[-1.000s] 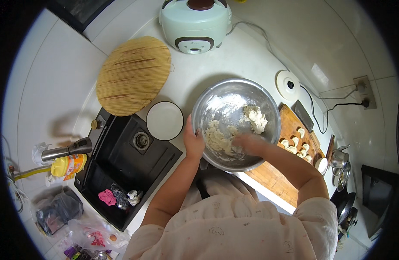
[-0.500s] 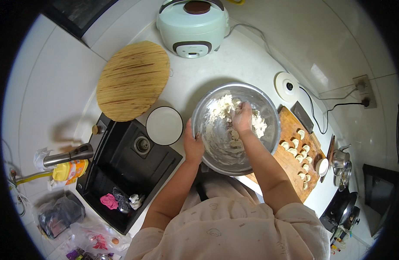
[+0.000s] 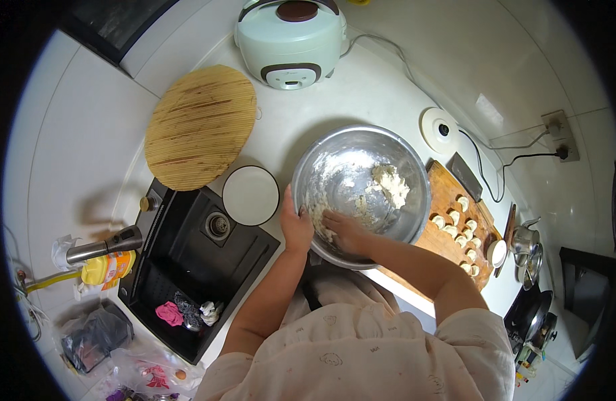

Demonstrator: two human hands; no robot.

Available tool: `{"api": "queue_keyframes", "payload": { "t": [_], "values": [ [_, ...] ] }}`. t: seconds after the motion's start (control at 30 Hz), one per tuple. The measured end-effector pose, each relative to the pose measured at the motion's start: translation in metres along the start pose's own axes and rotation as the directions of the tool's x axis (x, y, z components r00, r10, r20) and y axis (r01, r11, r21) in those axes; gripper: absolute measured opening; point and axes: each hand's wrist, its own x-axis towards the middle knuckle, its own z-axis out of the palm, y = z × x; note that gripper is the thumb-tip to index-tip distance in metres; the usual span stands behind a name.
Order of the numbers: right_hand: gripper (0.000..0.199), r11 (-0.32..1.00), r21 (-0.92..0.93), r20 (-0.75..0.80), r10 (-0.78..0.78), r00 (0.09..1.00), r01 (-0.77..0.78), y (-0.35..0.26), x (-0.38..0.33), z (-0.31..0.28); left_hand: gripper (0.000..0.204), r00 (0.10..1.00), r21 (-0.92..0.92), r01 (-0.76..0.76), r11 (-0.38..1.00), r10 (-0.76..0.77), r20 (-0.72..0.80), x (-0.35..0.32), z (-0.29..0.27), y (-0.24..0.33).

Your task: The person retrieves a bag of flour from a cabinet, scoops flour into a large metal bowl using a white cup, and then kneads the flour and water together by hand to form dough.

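Observation:
A wide metal bowl (image 3: pixel 415 220) sits on the counter in front of me. My left hand (image 3: pixel 296 226) grips its left rim, thumb on the inner side. Inside the bowl, my right hand (image 3: pixel 345 230) reaches to the lower left wall, fingers stretched out over loose floury crumbs. A shaggy lump of pale dough (image 3: pixel 390 187) lies apart from that hand, toward the bowl's right side. Smears of flour coat the metal between them.
Right of the bowl, a wooden board (image 3: pixel 432 250) carries several dumplings. A white bowl (image 3: pixel 251 195) stands beside the black sink (image 3: pixel 167 267). Behind are a round slatted mat (image 3: pixel 201 127), a rice cooker (image 3: pixel 291 50) and a white kettle base (image 3: pixel 440 130).
My right hand has moved from the bowl's upper right down to its lower left wall, away from the dough. The dough now shows as a lump on the right. My left hand keeps the rim.

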Motion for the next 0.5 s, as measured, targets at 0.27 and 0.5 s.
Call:
{"api": "queue_keyframes", "payload": {
  "t": [0.27, 0.5],
  "values": [
    [0.053, 0.959, -0.277, -0.019, 0.056, 0.998, -0.059, 0.009, 0.04, -0.052, 0.058, 1.0, 0.1, -0.029, 0.995, 0.029, -0.008, -0.002, -0.002, 0.012],
    [0.058, 0.778, -0.13, -0.427, 0.515, 0.743, -0.614, 0.032, 0.052, -0.042, 0.057, 1.0, 0.015, 0.005, 1.0, -0.006, 0.026, 0.002, -0.002, 0.01]
  ]
}}
